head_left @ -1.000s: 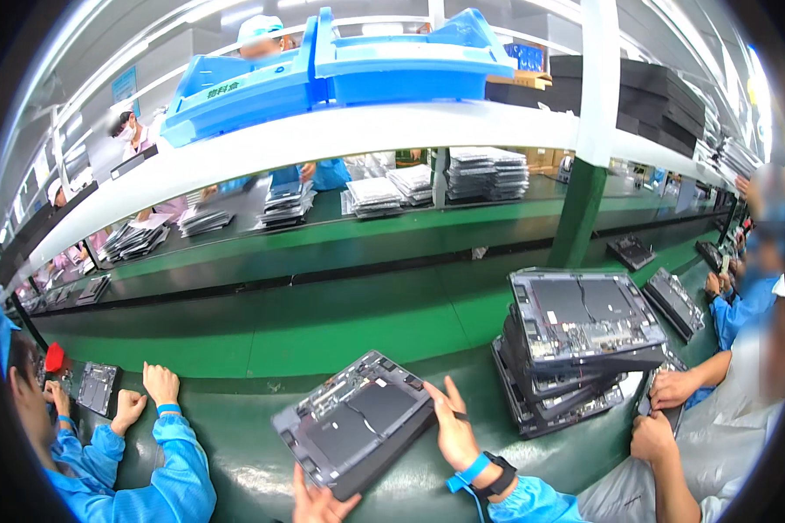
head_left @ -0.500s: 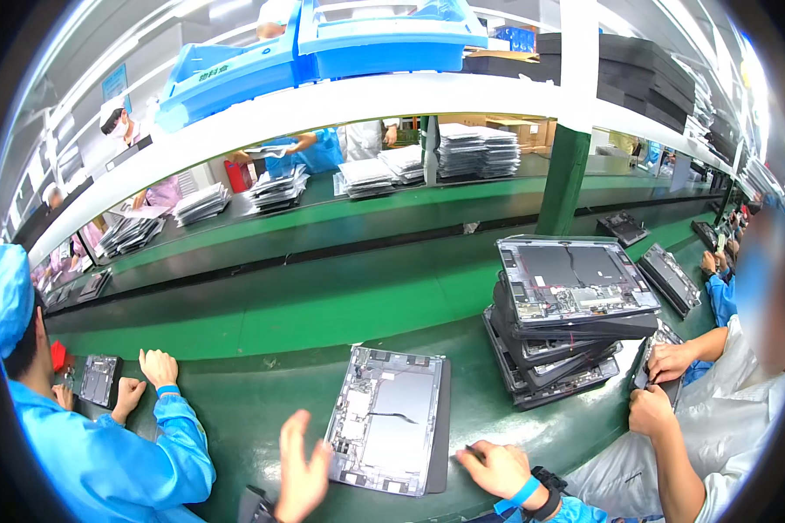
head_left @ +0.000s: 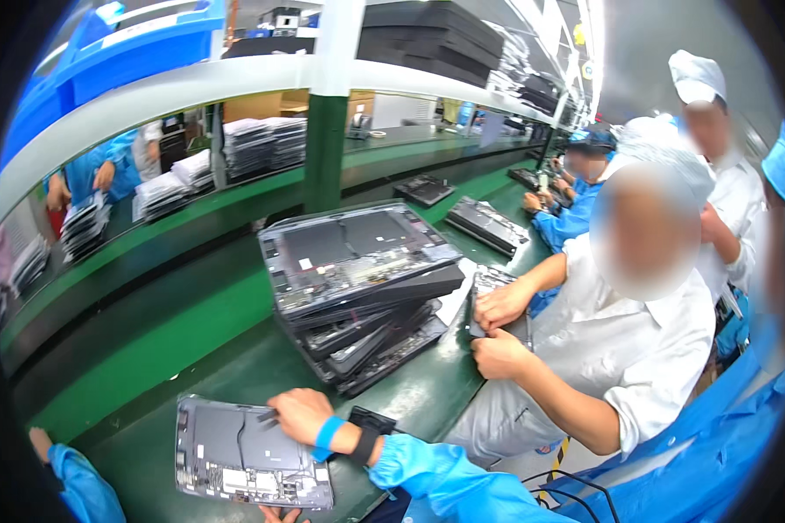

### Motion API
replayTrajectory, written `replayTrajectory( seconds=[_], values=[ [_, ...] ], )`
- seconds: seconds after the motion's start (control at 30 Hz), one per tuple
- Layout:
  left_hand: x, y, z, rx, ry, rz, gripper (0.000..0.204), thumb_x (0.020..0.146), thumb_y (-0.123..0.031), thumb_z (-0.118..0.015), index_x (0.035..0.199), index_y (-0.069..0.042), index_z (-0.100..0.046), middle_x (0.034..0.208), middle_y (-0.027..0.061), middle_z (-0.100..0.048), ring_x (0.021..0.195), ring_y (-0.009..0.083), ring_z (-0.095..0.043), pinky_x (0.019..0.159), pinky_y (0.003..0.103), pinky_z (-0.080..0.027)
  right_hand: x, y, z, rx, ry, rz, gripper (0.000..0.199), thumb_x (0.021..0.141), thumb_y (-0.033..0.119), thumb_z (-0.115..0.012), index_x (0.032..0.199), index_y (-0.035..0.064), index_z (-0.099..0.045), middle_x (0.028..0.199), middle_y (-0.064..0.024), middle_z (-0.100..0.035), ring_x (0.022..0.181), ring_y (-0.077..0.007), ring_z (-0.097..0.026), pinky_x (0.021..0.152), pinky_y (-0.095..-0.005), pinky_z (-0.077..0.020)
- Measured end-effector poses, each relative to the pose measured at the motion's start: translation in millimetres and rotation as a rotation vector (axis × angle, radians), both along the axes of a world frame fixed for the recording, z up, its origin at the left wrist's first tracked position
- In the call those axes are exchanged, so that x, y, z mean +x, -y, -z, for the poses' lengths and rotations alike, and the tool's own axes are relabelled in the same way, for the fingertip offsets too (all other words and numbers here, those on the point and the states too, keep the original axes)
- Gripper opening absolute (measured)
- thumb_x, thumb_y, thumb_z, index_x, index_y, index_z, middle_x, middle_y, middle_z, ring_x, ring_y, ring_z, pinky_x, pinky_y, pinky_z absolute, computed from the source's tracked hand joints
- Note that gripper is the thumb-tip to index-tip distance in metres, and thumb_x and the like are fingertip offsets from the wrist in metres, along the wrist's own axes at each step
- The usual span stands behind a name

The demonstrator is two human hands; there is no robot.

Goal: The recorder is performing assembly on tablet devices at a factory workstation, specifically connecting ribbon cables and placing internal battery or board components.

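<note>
The green workbench (head_left: pixel 192 349) is carrying everything here. Just beyond the right hand (head_left: pixel 301 414), a tall stack of open laptop chassis (head_left: pixel 358 288) is sitting within reach. Under that hand the laptop base panel (head_left: pixel 244 453) is lying flat, palm pressing down, fingers spread to steady it. The left hand (head_left: pixel 275 514) is gripping the panel's near edge; its closure I cannot tell.

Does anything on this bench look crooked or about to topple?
The stack of open grey device shells beside the right hand is untidy: its layers are fanned out and skewed, and the top one overhangs. The shell under that hand lies flat.
</note>
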State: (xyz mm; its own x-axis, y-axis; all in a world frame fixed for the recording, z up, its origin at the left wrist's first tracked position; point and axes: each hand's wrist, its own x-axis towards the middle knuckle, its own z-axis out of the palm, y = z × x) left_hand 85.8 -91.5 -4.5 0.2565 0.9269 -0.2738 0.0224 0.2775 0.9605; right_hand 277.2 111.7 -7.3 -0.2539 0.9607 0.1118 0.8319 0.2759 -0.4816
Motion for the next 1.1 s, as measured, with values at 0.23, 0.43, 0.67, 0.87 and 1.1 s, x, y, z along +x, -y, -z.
replayTrajectory(
  seconds=[0.23,0.43,0.67,0.87,1.1],
  values=[
    [-81,-69,-5,0.086,-0.292,0.106,0.050,0.101,-0.013,-0.053,0.147,0.001,-0.039,0.138,0.0174,-0.054,0.126,0.0230,-0.051,0.106,0.033,-0.039,31,64,-29,0.325,-0.198,0.221,0.015,0.090,0.024,-0.059,0.091,0.0095,-0.064,0.078,-0.0124,-0.068,0.073,-0.0347,-0.065,0.066,-0.0481,-0.0511],
    [-96,-110,-4,0.366,-0.400,-0.226,0.051,0.104,-0.024,-0.048,0.147,0.001,-0.038,0.134,0.0181,-0.056,0.122,0.0253,-0.053,0.104,0.034,-0.039,50,98,-28,-0.189,-0.023,0.301,0.043,0.092,0.047,-0.056,0.086,0.0047,-0.063,0.067,-0.0225,-0.064,0.069,-0.0417,-0.066,0.062,-0.0520,-0.0513],
    [-57,-44,-13,0.162,-0.325,-0.041,0.060,0.101,-0.022,-0.049,0.153,0.000,-0.025,0.143,0.0246,-0.047,0.127,0.0291,-0.050,0.106,0.037,-0.038,76,66,-4,0.020,-0.075,0.312,0.022,0.087,0.022,-0.060,0.094,0.0012,-0.064,0.083,-0.0254,-0.067,0.077,-0.0459,-0.064,0.069,-0.0549,-0.0501],
    [-78,-76,-28,0.729,-0.820,-0.119,0.039,0.086,-0.011,-0.066,0.124,-0.005,-0.060,0.140,0.0201,-0.045,0.127,0.0409,-0.046,0.105,0.046,-0.041,53,70,-38,0.152,-0.315,0.314,0.025,0.096,0.016,-0.051,0.107,0.0015,-0.068,0.089,-0.0181,-0.065,0.082,-0.0347,-0.062,0.075,-0.0396,-0.0485],
    [-88,-142,-24,1.016,-0.886,0.358,0.020,0.086,-0.016,-0.070,0.107,-0.014,-0.068,0.126,0.0059,-0.059,0.124,0.0300,-0.050,0.105,0.045,-0.040,34,72,-32,-0.246,-0.718,0.106,0.034,0.101,0.018,-0.040,0.096,-0.0014,-0.068,0.076,-0.0079,-0.058,0.075,-0.0175,-0.054,0.073,-0.0324,-0.0438]
  ],
)
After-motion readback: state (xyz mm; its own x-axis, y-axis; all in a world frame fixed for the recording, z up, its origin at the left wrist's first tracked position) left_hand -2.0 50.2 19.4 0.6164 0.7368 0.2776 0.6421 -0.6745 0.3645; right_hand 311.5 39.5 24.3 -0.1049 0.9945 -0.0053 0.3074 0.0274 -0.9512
